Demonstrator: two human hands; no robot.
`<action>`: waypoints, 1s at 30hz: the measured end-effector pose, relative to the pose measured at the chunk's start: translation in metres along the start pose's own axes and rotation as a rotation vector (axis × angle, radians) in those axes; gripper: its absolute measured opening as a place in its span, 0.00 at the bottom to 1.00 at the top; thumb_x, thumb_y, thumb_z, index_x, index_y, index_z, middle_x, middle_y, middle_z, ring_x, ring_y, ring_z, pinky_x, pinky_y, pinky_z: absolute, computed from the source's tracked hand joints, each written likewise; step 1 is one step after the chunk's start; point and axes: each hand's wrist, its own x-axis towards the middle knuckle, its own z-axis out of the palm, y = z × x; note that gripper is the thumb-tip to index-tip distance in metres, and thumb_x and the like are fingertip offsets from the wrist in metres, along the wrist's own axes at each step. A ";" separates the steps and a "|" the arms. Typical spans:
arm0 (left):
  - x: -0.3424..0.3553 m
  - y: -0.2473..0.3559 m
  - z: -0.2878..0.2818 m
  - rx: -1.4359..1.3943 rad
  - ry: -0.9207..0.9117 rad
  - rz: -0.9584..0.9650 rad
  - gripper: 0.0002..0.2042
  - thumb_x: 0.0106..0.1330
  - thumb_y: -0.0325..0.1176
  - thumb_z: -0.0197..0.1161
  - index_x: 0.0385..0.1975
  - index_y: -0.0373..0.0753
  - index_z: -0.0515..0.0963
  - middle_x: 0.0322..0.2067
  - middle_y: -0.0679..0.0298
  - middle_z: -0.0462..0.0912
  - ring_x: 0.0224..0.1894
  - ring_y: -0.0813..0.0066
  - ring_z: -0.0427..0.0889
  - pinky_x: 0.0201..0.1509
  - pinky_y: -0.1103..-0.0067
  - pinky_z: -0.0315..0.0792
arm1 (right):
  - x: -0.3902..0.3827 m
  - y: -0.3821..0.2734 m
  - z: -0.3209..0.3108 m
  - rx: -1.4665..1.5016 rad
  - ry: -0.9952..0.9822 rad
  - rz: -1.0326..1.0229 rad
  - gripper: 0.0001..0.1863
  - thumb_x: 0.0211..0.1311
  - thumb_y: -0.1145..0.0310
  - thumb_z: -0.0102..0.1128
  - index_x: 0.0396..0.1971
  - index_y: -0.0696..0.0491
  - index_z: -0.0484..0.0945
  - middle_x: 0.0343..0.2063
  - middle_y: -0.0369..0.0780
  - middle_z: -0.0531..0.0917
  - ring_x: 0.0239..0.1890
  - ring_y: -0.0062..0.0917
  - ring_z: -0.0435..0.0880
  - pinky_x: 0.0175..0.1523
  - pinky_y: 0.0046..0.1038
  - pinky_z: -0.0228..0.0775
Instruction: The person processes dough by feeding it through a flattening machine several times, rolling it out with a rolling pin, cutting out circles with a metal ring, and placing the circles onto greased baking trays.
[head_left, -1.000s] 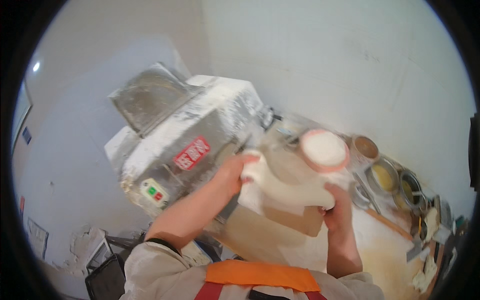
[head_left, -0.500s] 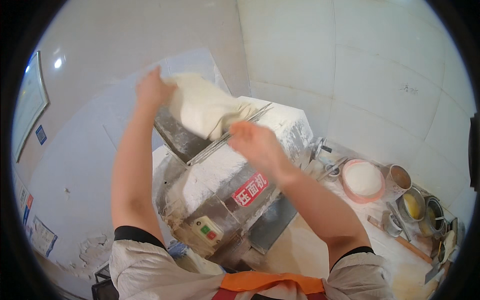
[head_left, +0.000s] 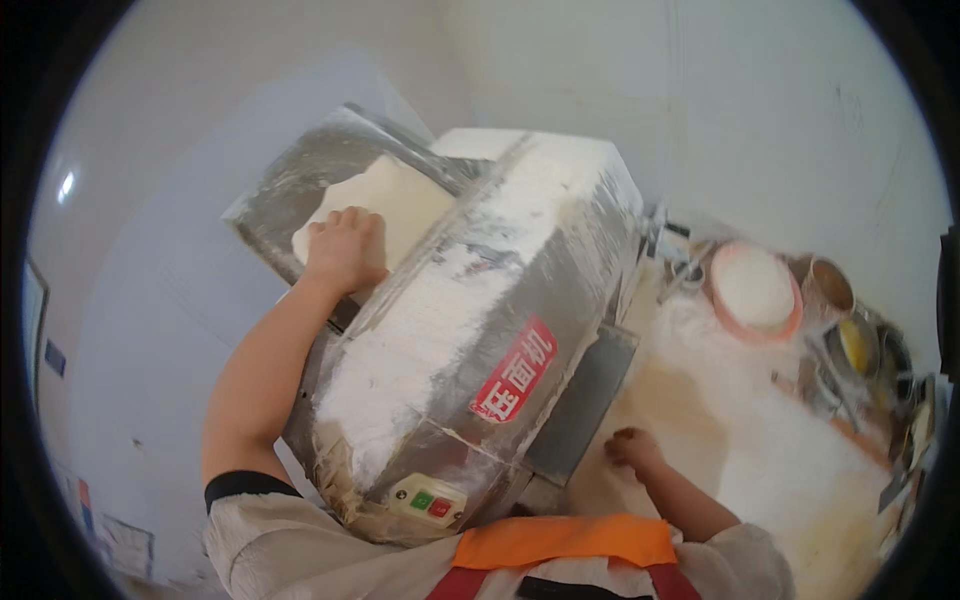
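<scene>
A pale dough sheet (head_left: 405,205) lies on the floury metal feed tray (head_left: 285,185) of a dough-rolling machine (head_left: 450,330). My left hand (head_left: 345,248) rests on the near part of this sheet, fingers laid over it and slightly apart, so it is open. The sheet's right edge meets the machine's body, where the rollers are hidden. Down at the lower right, my right hand (head_left: 635,450) hovers by the grey outlet plate (head_left: 585,405), above the floured table. Its fingers are curled in, and nothing shows in them.
White flour coats the machine's top. A green and red button switch (head_left: 430,502) sits at its near end. On the table (head_left: 740,480) to the right stand a pink-rimmed bowl of flour (head_left: 755,285), a brown-lined pot (head_left: 828,290) and several metal containers. Walls rise behind and at left.
The dough sheet, held up in the air before, now lies on the feed tray. My left hand came down onto it; my right hand swung from the machine's top to the lower right.
</scene>
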 end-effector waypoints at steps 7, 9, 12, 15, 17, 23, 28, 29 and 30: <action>0.000 -0.030 0.047 0.058 -0.029 0.025 0.23 0.66 0.35 0.49 0.63 0.53 0.65 0.60 0.57 0.67 0.62 0.59 0.66 0.60 0.57 0.61 | 0.004 -0.017 0.037 -0.288 0.098 -0.225 0.21 0.52 0.64 0.58 0.48 0.54 0.78 0.35 0.47 0.83 0.39 0.36 0.82 0.40 0.37 0.75; -0.018 -0.038 0.041 -0.150 -0.054 -0.075 0.24 0.67 0.38 0.49 0.65 0.50 0.63 0.63 0.57 0.64 0.64 0.59 0.64 0.60 0.56 0.60 | 0.027 -0.017 0.050 -0.434 0.039 -0.312 0.18 0.49 0.66 0.57 0.41 0.56 0.81 0.38 0.49 0.83 0.42 0.41 0.82 0.47 0.38 0.73; 0.008 0.005 0.026 -0.142 -0.096 -0.005 0.23 0.69 0.42 0.49 0.63 0.42 0.65 0.61 0.54 0.66 0.61 0.52 0.65 0.61 0.60 0.59 | 0.049 -0.031 0.054 -0.267 0.070 -0.416 0.17 0.47 0.67 0.56 0.37 0.57 0.82 0.35 0.50 0.83 0.41 0.43 0.82 0.47 0.39 0.73; 0.016 -0.006 0.034 -0.066 -0.040 0.177 0.23 0.69 0.42 0.47 0.62 0.39 0.65 0.58 0.54 0.70 0.59 0.54 0.68 0.61 0.63 0.61 | 0.067 -0.043 0.068 -0.053 -0.088 -0.346 0.17 0.47 0.67 0.57 0.37 0.58 0.82 0.34 0.50 0.83 0.39 0.41 0.83 0.44 0.37 0.74; 0.014 -0.012 0.041 -0.149 -0.049 0.158 0.22 0.70 0.41 0.47 0.61 0.39 0.66 0.57 0.54 0.71 0.57 0.57 0.71 0.60 0.65 0.63 | 0.093 -0.043 0.085 0.027 -0.175 -0.283 0.17 0.46 0.68 0.58 0.38 0.58 0.82 0.33 0.49 0.83 0.38 0.40 0.83 0.42 0.36 0.74; 0.019 0.001 0.055 -0.681 -0.169 -0.023 0.20 0.69 0.36 0.48 0.60 0.38 0.66 0.55 0.59 0.70 0.51 0.69 0.75 0.53 0.72 0.71 | 0.152 -0.045 0.119 0.392 -0.316 -0.196 0.17 0.49 0.69 0.63 0.40 0.61 0.80 0.35 0.44 0.83 0.37 0.28 0.82 0.41 0.30 0.74; 0.019 -0.050 0.097 -0.851 -0.137 0.112 0.20 0.71 0.38 0.47 0.59 0.36 0.67 0.49 0.58 0.74 0.49 0.71 0.76 0.51 0.77 0.73 | 0.157 -0.054 0.135 0.631 -0.259 -0.199 0.19 0.50 0.69 0.66 0.41 0.62 0.79 0.38 0.43 0.83 0.38 0.31 0.83 0.44 0.31 0.74; 0.020 -0.051 0.101 -1.069 -0.250 0.030 0.20 0.71 0.39 0.47 0.59 0.35 0.66 0.48 0.57 0.75 0.49 0.71 0.76 0.52 0.78 0.73 | 0.157 -0.055 0.134 0.536 -0.194 -0.210 0.20 0.49 0.68 0.67 0.42 0.62 0.78 0.38 0.44 0.83 0.39 0.32 0.83 0.44 0.31 0.75; 0.032 -0.032 0.091 -1.385 -0.458 -0.041 0.21 0.72 0.39 0.47 0.60 0.35 0.66 0.47 0.57 0.76 0.50 0.71 0.76 0.53 0.79 0.72 | 0.155 -0.059 0.125 0.451 -0.109 -0.229 0.21 0.48 0.67 0.67 0.43 0.62 0.78 0.38 0.45 0.83 0.40 0.33 0.83 0.45 0.32 0.75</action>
